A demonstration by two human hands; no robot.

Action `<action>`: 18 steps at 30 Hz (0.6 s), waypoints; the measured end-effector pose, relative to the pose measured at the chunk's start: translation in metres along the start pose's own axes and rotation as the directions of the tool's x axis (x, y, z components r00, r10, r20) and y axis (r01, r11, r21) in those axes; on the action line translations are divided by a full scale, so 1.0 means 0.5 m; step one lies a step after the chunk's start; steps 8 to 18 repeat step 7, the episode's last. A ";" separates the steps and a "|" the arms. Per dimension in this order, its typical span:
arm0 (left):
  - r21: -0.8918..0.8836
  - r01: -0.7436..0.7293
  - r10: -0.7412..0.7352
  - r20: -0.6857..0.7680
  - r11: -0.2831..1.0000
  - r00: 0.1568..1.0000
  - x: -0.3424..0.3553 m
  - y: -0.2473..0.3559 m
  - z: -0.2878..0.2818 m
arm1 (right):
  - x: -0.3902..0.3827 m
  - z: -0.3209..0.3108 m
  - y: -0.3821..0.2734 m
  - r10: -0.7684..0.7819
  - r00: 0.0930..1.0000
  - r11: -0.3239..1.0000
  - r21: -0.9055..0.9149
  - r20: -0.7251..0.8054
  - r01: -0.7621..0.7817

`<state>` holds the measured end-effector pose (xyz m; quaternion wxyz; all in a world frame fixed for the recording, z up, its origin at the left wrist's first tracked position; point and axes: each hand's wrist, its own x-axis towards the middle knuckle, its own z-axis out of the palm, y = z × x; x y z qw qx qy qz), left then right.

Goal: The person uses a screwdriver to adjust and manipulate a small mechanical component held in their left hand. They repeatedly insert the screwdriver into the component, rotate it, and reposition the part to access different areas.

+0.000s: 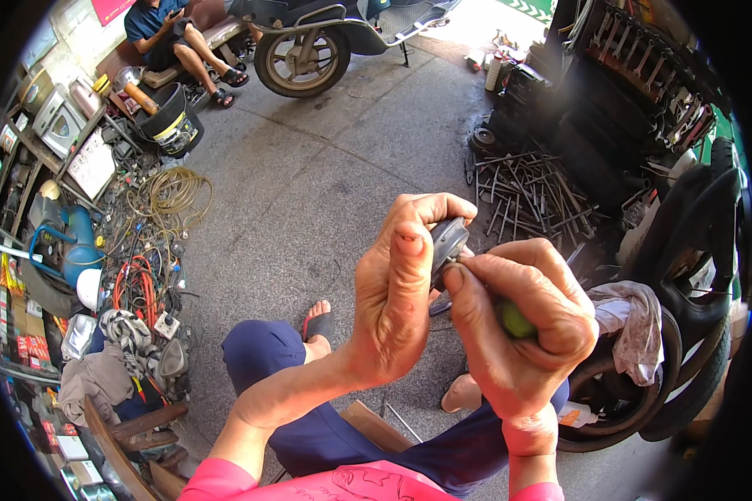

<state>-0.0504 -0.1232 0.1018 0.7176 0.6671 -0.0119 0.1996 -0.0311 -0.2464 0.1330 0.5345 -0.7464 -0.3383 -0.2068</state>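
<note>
In front of my chest, my left hand (405,292) grips a round, dark grey disc-shaped part (449,242) between its fingers, tilted on edge. My right hand (530,321) is closed, with thumb and forefinger pinched against the near face of that part. A small pale piece seems to sit at the pinch, too small to name. Tucked in the right palm is a rounded green object (516,320); most of it is hidden by the fingers, so its kind does not show.
A scooter (305,58) and a seated person (184,42) are at the far side. On the right lie metal rods (530,196), tyres (702,367) and a rag (631,321). Coiled hose (171,194), a black bucket (171,125) and cluttered shelves (33,150) line the left.
</note>
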 end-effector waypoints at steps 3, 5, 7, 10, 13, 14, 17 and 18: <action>0.024 -0.052 0.052 0.003 0.998 0.999 0.002 -0.006 0.001 | -0.002 0.004 0.002 -0.001 1.000 1.000 -0.018 -0.014 0.000; 0.038 -0.070 0.069 0.008 0.997 0.998 0.003 -0.007 -0.001 | -0.001 0.005 0.001 -0.006 1.000 0.999 -0.031 -0.015 0.006; 0.044 -0.078 0.077 0.011 0.996 0.997 0.003 -0.008 -0.003 | 0.002 0.005 0.003 -0.021 1.000 0.998 -0.052 -0.009 0.021; 0.044 -0.078 0.077 0.011 0.996 0.997 0.003 -0.008 -0.003 | 0.002 0.005 0.003 -0.021 1.000 0.998 -0.052 -0.009 0.021; 0.044 -0.078 0.077 0.011 0.996 0.997 0.003 -0.008 -0.003 | 0.002 0.005 0.003 -0.021 1.000 0.998 -0.052 -0.009 0.021; 0.044 -0.078 0.077 0.011 0.996 0.997 0.003 -0.008 -0.003 | 0.002 0.005 0.003 -0.021 1.000 0.998 -0.052 -0.009 0.021; 0.044 -0.078 0.077 0.011 0.996 0.997 0.003 -0.008 -0.003 | 0.002 0.005 0.003 -0.021 1.000 0.998 -0.052 -0.009 0.021; 0.044 -0.078 0.077 0.011 0.996 0.997 0.003 -0.008 -0.003 | 0.002 0.005 0.003 -0.021 1.000 0.998 -0.052 -0.009 0.021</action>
